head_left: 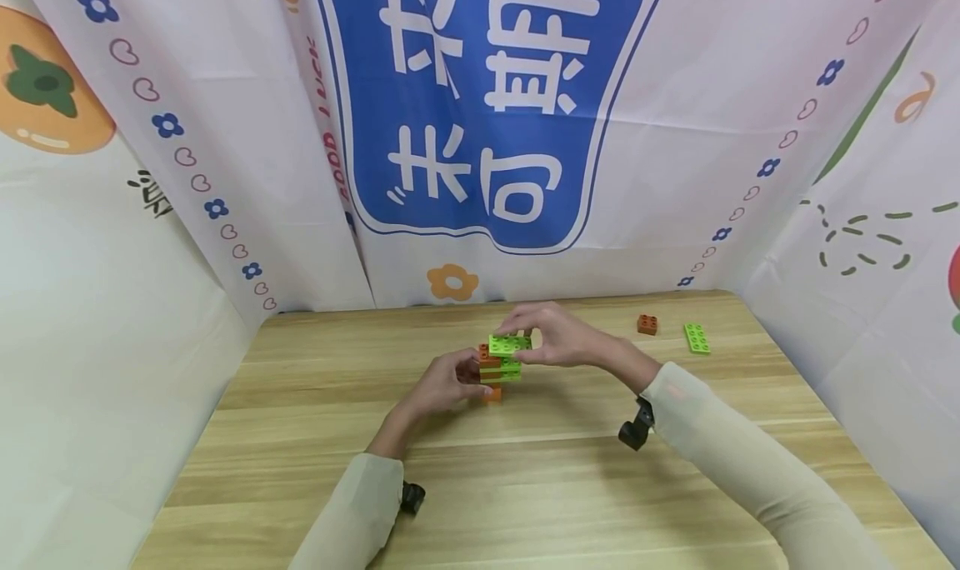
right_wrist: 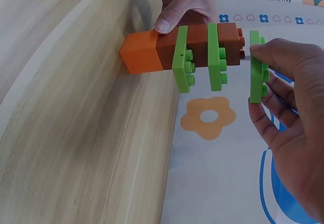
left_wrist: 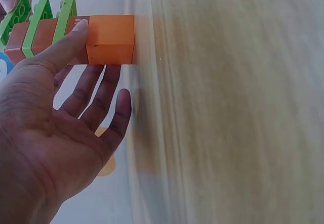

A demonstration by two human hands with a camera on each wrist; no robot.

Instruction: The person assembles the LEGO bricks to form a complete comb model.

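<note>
A toy block tower stands on the table: an orange block at the bottom, then brown bricks alternating with two green plates that jut out to one side. My left hand grips it low down, the thumb across the lower brown brick and the fingers behind. Between thumb and fingers, my right hand pinches a third green plate by its ends. In the right wrist view a narrow gap separates this plate from the studs of the top brown brick.
Toward the back right of the wooden table lie a loose brown brick and a loose green plate. Printed cloth hangs behind the table and along both sides.
</note>
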